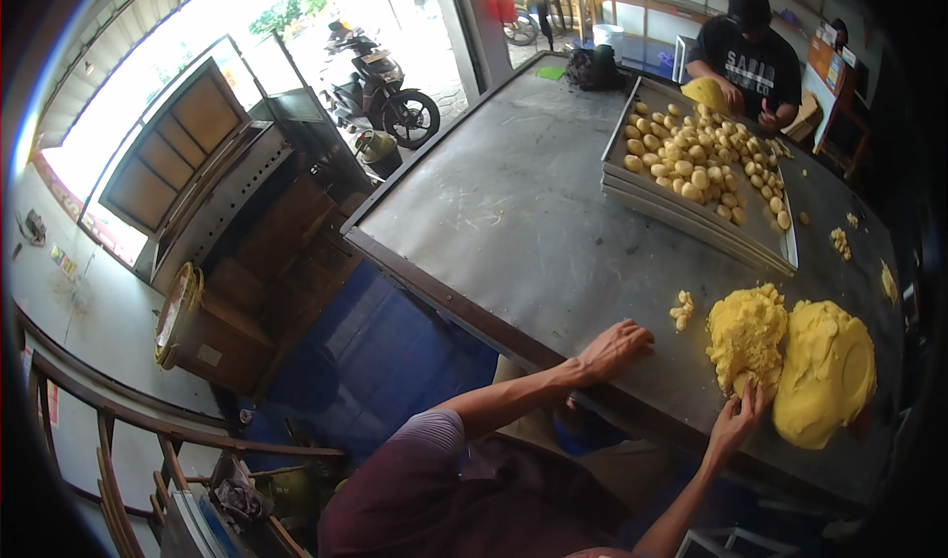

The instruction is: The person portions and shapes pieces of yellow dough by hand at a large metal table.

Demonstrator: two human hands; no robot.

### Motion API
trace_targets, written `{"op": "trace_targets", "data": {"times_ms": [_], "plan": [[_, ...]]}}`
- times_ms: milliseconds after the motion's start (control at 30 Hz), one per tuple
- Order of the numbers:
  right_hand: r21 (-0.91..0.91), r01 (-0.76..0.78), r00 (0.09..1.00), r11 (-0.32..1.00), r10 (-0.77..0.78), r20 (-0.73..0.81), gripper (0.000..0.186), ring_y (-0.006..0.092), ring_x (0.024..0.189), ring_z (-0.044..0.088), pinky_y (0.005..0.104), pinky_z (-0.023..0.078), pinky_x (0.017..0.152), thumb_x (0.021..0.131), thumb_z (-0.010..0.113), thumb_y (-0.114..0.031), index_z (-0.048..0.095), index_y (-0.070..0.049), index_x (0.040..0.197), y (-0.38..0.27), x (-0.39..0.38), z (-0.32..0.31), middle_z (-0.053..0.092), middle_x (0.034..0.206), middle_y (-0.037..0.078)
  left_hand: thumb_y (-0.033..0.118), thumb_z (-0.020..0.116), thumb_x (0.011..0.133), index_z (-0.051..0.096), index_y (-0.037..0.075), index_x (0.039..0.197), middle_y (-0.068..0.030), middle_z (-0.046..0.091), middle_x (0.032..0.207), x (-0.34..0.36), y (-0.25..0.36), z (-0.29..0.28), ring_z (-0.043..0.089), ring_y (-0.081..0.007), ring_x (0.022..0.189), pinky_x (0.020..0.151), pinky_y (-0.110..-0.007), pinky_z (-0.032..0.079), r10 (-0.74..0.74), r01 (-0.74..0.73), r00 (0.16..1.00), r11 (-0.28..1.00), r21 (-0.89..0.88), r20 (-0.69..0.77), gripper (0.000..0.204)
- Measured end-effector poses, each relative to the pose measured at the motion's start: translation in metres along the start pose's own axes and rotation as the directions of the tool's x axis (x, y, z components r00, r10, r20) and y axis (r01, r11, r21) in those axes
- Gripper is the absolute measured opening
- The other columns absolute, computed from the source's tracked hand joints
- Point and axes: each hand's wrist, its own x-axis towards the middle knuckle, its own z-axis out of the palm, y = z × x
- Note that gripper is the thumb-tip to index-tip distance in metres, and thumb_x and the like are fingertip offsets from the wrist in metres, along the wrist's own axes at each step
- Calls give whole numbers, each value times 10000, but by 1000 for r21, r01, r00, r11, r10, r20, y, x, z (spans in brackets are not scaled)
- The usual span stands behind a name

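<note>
My left hand (617, 348) is low over the metal table (464, 252) near its front edge, fingers curled down; whatever might be under them is hidden. Beyond it lie small pale dough bits (681, 311). My right hand (741, 410) has its fingers closed on the lower part of a crumbly yellow dough mound (746, 331). Touching that mound on the right is a larger, smoother yellow dough mass (825, 370).
Stacked trays (617, 173) of dough balls fill the back right. A co-worker (746, 64) works behind them near a dark bundle (592, 64). An oven-like cabinet (207, 173), wooden box (227, 331) and parked scooter (380, 94) are left, beside blue flooring (355, 331).
</note>
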Motion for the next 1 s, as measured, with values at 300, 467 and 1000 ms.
{"op": "trace_targets", "data": {"times_ms": [300, 467, 1000], "plan": [[71, -57, 998, 996, 58, -6, 441, 367, 1268, 512, 394, 486, 981, 891, 562, 17, 585, -51, 1326, -3, -1, 5, 461, 1433, 202, 231, 473, 1008, 521, 49, 1092, -154, 645, 814, 30, 21, -36, 621, -364, 914, 758, -456, 499, -415, 415, 903, 910, 21, 113, 206], [155, -85, 996, 984, 84, 9, 434, 364, 1229, 542, 378, 544, 876, 913, 561, -7, 566, -55, 1344, -11, 1, -2, 440, 1445, 197, 236, 487, 989, 535, 67, 1063, -140, 596, 973, 61, -1, 8, 546, -334, 967, 850, -471, 409, -296, 308, 951, 886, 347, -90, 191], [-89, 57, 994, 994, -65, -93, 494, 432, 1259, 443, 477, 410, 1015, 914, 584, -29, 464, -15, 1393, -10, 0, -2, 420, 1380, 249, 93, 570, 940, 571, 65, 1273, -165, 593, 1197, 81, 42, -54, 603, -303, 1066, 798, -392, 532, -170, 159, 985, 967, -199, -41, 333]]}}
